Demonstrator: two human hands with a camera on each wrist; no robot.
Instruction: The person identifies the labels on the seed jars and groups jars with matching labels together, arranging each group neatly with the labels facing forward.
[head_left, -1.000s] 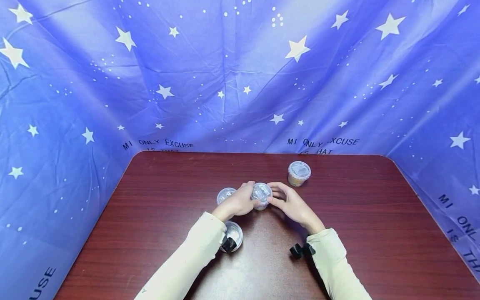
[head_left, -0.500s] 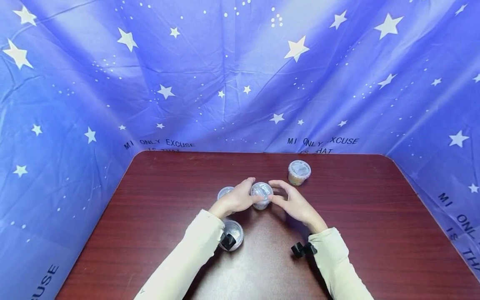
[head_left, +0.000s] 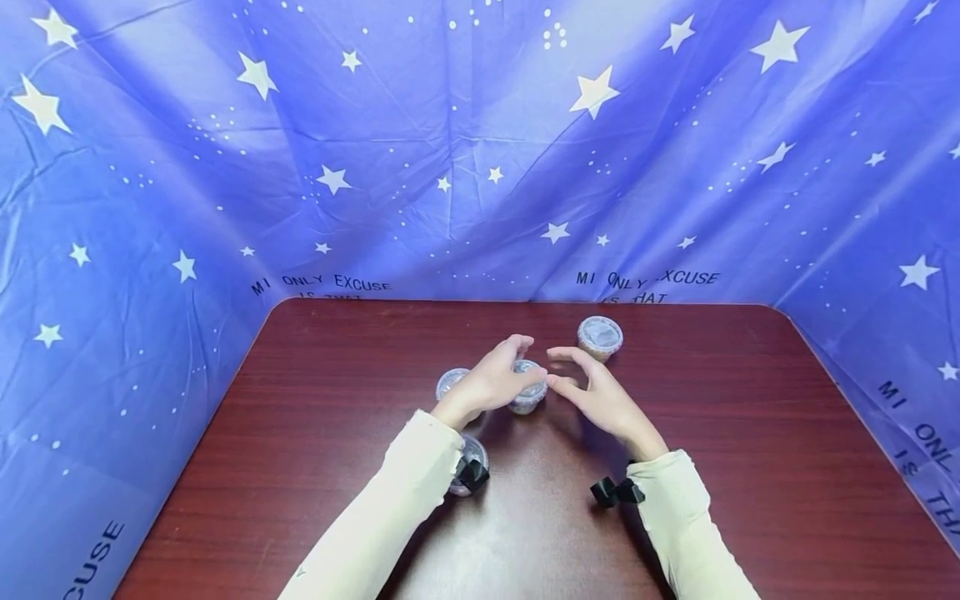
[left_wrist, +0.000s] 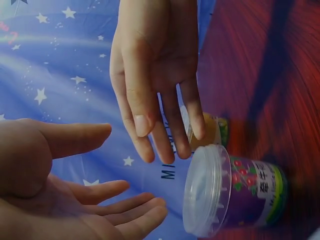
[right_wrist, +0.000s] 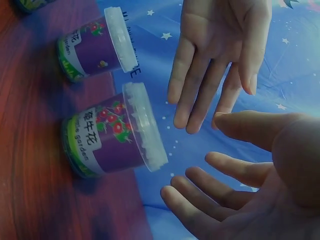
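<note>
A lidded plastic cup [head_left: 531, 398] with a purple flower-print label [right_wrist: 117, 131] stands upright mid-table in the head view. My left hand [head_left: 489, 385] hovers over its left side, fingers extended, hiding part of the lid. To the cup's right is my right hand [head_left: 603, 404], fingers loosely spread with nothing between them. Both wrist views show a gap between the hands and that cup. Behind my left hand, a second purple cup [right_wrist: 95, 44] is partly covered in the head view. Under my left wrist, another lidded cup [head_left: 476, 452] is mostly hidden.
A lidded cup with yellowish sides [head_left: 600, 337] stands farther back, right of centre. The dark red wooden table [head_left: 750, 433] ends against a blue star-print cloth [head_left: 480, 125] at the back and sides. Black wrist cameras [head_left: 617, 492] hang below the sleeves.
Both hands have come off the middle cup and risen, moving slightly forward and to the right. The cup stays where it stood.
</note>
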